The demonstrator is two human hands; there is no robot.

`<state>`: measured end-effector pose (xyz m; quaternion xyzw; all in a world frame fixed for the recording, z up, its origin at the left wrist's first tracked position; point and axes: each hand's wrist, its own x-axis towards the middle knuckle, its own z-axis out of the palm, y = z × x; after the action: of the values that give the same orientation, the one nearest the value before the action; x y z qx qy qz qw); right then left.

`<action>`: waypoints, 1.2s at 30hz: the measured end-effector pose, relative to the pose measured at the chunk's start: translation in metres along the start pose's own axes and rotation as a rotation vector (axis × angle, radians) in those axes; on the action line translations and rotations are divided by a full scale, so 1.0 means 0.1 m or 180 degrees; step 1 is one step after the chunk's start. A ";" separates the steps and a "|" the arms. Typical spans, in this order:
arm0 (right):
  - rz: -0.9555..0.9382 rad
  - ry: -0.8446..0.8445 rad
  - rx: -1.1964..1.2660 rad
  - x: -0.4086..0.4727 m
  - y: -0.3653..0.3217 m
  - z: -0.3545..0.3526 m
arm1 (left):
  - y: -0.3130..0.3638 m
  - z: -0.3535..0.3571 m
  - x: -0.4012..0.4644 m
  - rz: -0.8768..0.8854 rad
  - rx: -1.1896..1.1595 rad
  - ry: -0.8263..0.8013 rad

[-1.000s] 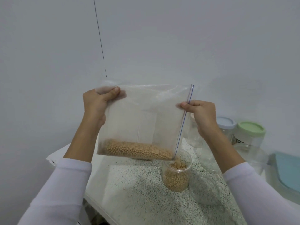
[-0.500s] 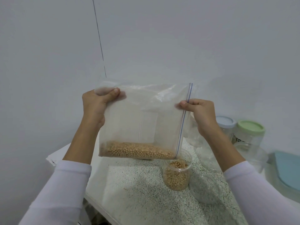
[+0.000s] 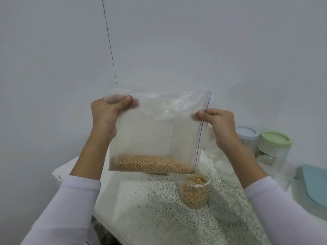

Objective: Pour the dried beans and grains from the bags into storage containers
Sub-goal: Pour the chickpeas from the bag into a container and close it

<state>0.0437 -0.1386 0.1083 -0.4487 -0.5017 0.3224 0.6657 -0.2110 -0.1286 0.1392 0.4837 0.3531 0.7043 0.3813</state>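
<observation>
A clear zip bag (image 3: 155,131) with tan beans (image 3: 150,164) along its lower edge hangs above the speckled table (image 3: 150,209), its zip corner over an open, part-filled container (image 3: 194,189). The left hand (image 3: 108,115) and right hand (image 3: 217,124) each pinch an upper corner.

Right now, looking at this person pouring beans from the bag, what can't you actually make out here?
Only the head view is available.
- Whether beans are flowing: the zip bag's lower corner covers the open jar's mouth.
- Left hand's fingers: behind the bag film.
- Contents of the blue-lidded jar and green-lidded jar: blurred, partly hidden by the right hand and its arm.
- Blue-lidded box: cut off by the right edge.
- Grey mound: too blurred to identify.
</observation>
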 end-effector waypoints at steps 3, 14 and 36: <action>0.0008 0.0054 0.0001 0.01 0.00 0.01 | 0.00 0.00 0.01 -0.0011 0.0006 0.0036; -0.0076 0.0055 0.0000 0.01 0.01 0.01 | 0.05 0.03 -0.03 -0.0007 0.0187 -0.0115; -0.0016 0.0128 0.0004 0.04 0.05 -0.01 | 0.05 0.03 -0.04 -0.0078 -0.0048 0.0023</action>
<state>0.0456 -0.1335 0.1056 -0.4533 -0.4892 0.3119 0.6767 -0.2079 -0.1342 0.1425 0.4739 0.3550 0.7039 0.3923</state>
